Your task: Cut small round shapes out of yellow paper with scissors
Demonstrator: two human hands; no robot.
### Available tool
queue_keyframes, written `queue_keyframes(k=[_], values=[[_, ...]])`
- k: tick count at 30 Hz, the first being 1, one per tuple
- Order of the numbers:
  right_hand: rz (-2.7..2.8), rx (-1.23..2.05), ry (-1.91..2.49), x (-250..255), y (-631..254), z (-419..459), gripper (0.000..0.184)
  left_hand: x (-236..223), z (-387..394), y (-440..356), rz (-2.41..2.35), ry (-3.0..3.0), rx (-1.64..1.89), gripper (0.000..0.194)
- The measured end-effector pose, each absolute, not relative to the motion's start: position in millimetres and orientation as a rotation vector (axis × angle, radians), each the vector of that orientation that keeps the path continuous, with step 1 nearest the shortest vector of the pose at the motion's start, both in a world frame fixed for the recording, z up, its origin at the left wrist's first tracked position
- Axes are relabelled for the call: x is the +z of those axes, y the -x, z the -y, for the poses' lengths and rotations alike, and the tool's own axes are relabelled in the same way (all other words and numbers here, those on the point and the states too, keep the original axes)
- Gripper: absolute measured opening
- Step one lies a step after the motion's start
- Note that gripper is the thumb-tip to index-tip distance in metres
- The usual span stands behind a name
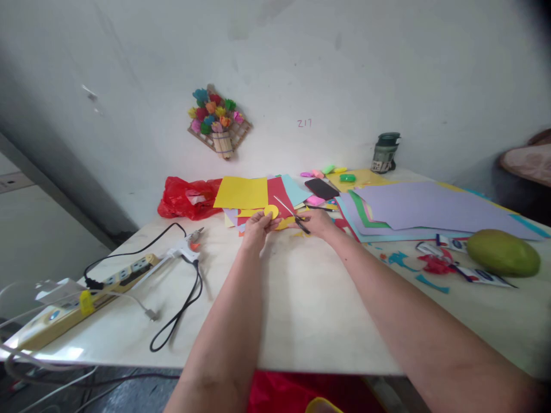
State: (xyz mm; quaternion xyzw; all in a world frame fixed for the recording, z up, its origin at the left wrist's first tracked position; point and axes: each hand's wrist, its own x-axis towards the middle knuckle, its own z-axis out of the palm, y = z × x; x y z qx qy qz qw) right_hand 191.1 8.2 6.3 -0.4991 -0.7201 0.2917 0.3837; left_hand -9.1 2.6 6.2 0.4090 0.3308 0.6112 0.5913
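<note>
Near the middle of the table, my left hand [258, 227] pinches a small round piece of yellow paper [271, 211] between thumb and fingers. A pair of scissors [302, 225] is in my right hand [319, 222], its blades pointing up and left toward the yellow circle. Yellow paper scraps [284, 223] lie between the two hands. Just beyond my left hand are a yellow sheet [241, 193] and a red sheet [279, 193], with more coloured paper under them. My right hand's fingertips are partly hidden behind the scissors.
A glue gun [185, 250] and a power strip [129, 274] with cables occupy the left side. Large purple sheets [430, 206], a phone [321, 188] and a bottle [385, 154] stand or lie right. A green fruit [503, 253] sits near blue scraps [402, 261]. A red plastic bag [185, 201] rests back left.
</note>
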Motion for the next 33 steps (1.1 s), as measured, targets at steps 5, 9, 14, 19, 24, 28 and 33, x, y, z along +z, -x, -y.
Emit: queue_keyframes(k=[5,9,14,19,24,28,33], values=[[2.119,0.153,1.620,17,-176,7,0.033,10,0,8,-0.767,-0.962,1.463,0.033],[2.264,0.117,1.668,23,-168,14,0.037,12,2,6,-0.780,-0.961,1.453,0.028],[2.329,0.208,1.674,30,-165,19,0.020,8,3,1,-0.833,-1.016,1.415,0.030],[2.344,0.348,1.672,36,-163,22,0.035,3,2,-2,-0.904,-1.078,1.328,0.032],[2.430,0.249,1.666,38,-160,25,0.035,2,0,-2,-0.932,-1.065,1.298,0.033],[2.266,0.307,1.665,37,-160,22,0.023,4,1,-2,-0.965,-1.066,1.307,0.032],[1.728,0.819,1.431,31,-166,13,0.020,6,5,-2,-0.930,-1.139,1.284,0.037]])
